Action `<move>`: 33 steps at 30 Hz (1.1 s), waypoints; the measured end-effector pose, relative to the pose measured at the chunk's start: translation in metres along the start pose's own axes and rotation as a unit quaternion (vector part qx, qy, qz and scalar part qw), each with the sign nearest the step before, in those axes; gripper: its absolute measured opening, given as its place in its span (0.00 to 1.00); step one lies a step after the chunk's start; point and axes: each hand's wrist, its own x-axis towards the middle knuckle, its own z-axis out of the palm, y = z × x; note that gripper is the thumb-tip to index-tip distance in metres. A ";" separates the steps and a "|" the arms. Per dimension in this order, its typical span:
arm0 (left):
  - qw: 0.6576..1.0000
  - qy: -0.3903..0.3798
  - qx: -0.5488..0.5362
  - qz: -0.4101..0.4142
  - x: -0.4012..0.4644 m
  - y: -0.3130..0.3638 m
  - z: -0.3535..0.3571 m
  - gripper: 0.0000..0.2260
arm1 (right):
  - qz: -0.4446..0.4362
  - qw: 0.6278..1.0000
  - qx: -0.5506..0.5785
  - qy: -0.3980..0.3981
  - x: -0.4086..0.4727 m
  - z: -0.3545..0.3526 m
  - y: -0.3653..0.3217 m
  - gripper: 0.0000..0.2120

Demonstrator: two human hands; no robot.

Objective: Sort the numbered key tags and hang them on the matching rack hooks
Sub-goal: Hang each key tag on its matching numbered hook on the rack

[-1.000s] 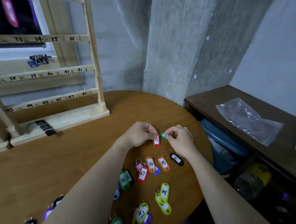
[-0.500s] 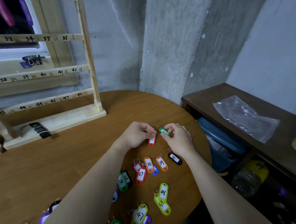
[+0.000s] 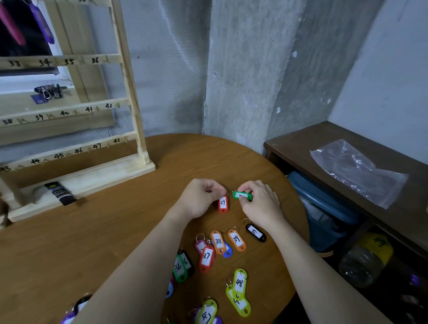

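Key tags lay scattered on the round wooden table (image 3: 112, 243), most of them near its front edge between the two forearms. Left hand (image 3: 197, 200) pinched the ring of a red tag marked 29 (image 3: 223, 204); the tag hung from the fingertips just above the tabletop. Right hand (image 3: 260, 204) held a green tag (image 3: 242, 195) between curled fingers and thumb, tilted, number hidden. The two tags were close together but apart. Below the hands: orange 38 (image 3: 218, 241), orange 39 (image 3: 236, 240), red 37 (image 3: 207, 258), a black tag (image 3: 255, 232), green 36 (image 3: 179, 268), yellow-green 48 (image 3: 240, 281) and 47 (image 3: 206, 317). The wooden rack (image 3: 128, 92) stood at the table's back left, rows numbered up to 48. A plastic bag (image 3: 356, 170) lay on the side shelf (image 3: 307, 141).
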 end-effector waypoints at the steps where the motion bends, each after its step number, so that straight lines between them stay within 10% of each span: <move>1: 1.000 0.002 0.000 0.002 0.000 0.000 0.000 0.05 | -0.001 1.000 0.001 0.000 0.000 0.001 0.000 0.07; 33: 0.993 0.113 -0.026 0.005 -0.050 0.023 -0.065 0.06 | 0.039 0.983 0.178 0.007 -0.016 -0.021 -0.019 0.12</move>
